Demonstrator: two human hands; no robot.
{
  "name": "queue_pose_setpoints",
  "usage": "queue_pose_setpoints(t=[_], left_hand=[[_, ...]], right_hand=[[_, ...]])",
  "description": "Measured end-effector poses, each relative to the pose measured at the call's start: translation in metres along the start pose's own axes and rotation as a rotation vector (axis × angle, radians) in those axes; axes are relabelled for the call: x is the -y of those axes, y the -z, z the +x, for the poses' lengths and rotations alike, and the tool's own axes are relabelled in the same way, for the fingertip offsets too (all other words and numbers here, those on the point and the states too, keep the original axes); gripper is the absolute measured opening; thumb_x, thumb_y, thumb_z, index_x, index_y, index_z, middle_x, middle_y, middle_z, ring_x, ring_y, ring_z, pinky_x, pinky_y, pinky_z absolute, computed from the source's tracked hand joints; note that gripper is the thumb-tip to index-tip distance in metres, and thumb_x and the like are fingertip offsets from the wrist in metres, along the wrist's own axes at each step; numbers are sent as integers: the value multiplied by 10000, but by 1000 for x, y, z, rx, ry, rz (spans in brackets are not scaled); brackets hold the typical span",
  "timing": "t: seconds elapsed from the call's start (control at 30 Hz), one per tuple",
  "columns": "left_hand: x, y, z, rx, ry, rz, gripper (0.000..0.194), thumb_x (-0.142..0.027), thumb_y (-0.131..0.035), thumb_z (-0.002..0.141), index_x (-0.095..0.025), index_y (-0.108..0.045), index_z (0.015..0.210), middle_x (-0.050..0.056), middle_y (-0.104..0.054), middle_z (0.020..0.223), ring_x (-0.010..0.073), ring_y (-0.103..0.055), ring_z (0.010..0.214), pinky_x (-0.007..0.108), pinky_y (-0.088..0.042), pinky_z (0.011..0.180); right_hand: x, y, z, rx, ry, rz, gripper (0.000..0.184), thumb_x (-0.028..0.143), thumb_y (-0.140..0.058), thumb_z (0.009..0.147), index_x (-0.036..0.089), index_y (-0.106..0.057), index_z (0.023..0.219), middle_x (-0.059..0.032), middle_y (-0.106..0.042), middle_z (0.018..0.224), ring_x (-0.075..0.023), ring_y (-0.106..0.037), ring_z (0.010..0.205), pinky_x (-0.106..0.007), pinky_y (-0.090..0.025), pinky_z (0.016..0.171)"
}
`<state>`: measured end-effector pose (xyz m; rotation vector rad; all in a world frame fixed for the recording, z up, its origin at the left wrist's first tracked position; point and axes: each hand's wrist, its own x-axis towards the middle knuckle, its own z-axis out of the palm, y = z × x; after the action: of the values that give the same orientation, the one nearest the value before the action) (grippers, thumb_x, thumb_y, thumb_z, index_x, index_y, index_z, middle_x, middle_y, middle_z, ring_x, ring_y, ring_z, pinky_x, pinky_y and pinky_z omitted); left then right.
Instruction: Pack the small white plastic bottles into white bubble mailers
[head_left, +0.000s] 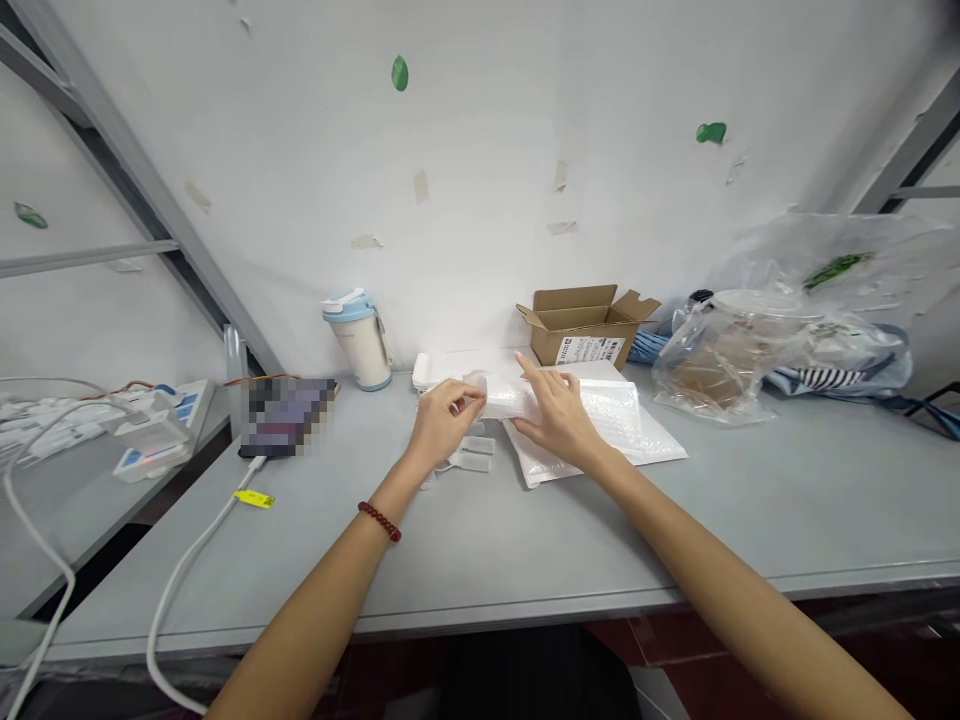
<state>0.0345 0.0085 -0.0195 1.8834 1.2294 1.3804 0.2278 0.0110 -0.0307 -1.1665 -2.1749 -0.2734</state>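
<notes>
My left hand (444,425) is closed in a pinch on the left end of a clear bubble-wrap bag (504,398). Fingers stretched and thumb apart, my right hand (559,418) rests over the bag's right part; what lies under the palm is hidden. Below and to the right of it are a white bubble mailer (649,448) and another clear bubble-wrap piece (619,408) on top. Small translucent white plastic pieces (474,460) lie just below the bag, beside my left hand. Behind my left hand sits a white flat item (429,372), partly covered.
A blue-lidded cup (358,345) and an open cardboard box (589,325) stand by the wall. Plastic bags with a round container (712,370) fill the right. On the left lie a phone (289,418), its white cable (199,550) and power strips (161,440).
</notes>
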Motion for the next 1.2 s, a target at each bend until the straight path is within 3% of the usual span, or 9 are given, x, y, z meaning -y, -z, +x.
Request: queue_pose_setpoints(t=[0.07,0.23,0.37,0.47,0.57,0.7,0.83,0.97,1.2], left_hand=[[1,-2,-2,-8,-72,103,116,-219,-586,723,-176,-693,732,16,-666,749,118,-542,643,235,-423,592],[-5,3,0,-1,21,14,171,-267,-586,736,-186,-731,779,15,-706,754,147,-587,672,240,-437,626],[2,27,12,-225,135,-81,213,-282,-605,715,-152,-717,841,73,-725,823,187,-628,752,265,-453,676],[23,49,21,-342,195,93,167,-232,-611,670,-159,-715,778,69,-716,785,185,-617,718,273,-441,686],[46,61,24,-328,265,269,91,-182,-637,604,-186,-703,667,62,-706,741,194,-590,678,285,-419,674],[64,59,22,-257,314,247,21,-215,-673,570,-195,-680,571,57,-679,650,210,-577,671,283,-396,641],[71,53,19,-224,328,202,89,-258,-680,563,-180,-658,527,45,-644,573,188,-547,595,282,-380,592],[66,52,22,-232,278,116,133,-290,-650,592,-164,-656,632,23,-637,630,147,-533,599,254,-405,584],[31,45,24,-312,220,-236,231,-323,-683,590,-140,-626,719,3,-615,663,105,-552,557,255,-477,604]], right_hand=[[1,0,0,2,3,0,879,290,-529,804,203,25,1481,-118,-573,1123,-283,-494,1047,-438,-292,912],[1,0,-1,7,3,-5,862,292,-511,815,203,27,1482,-118,-575,1119,-282,-498,1045,-440,-294,916],[-2,1,0,1,-23,-15,853,292,-515,816,224,17,1480,-120,-572,1125,-290,-497,1045,-449,-287,921],[-6,2,1,-17,-60,-21,817,303,-512,817,230,-33,1475,-121,-569,1139,-290,-494,1042,-448,-286,920],[-8,3,1,-33,-100,-23,776,302,-515,810,213,-109,1466,-125,-571,1139,-287,-491,1033,-445,-288,916],[-10,2,1,-59,-118,-16,761,278,-523,797,196,-150,1454,-125,-563,1162,-279,-489,1041,-443,-286,924],[-12,0,1,-73,-123,-5,794,276,-527,794,191,-104,1460,-132,-561,1179,-287,-491,1059,-449,-287,923],[-12,-1,1,-78,-117,7,815,283,-520,800,193,-59,1466,-141,-558,1178,-291,-498,1048,-456,-288,921],[-11,-3,1,-28,-133,-66,860,292,-520,802,184,9,1472,-136,-567,1165,-289,-479,1044,-458,-295,917]])
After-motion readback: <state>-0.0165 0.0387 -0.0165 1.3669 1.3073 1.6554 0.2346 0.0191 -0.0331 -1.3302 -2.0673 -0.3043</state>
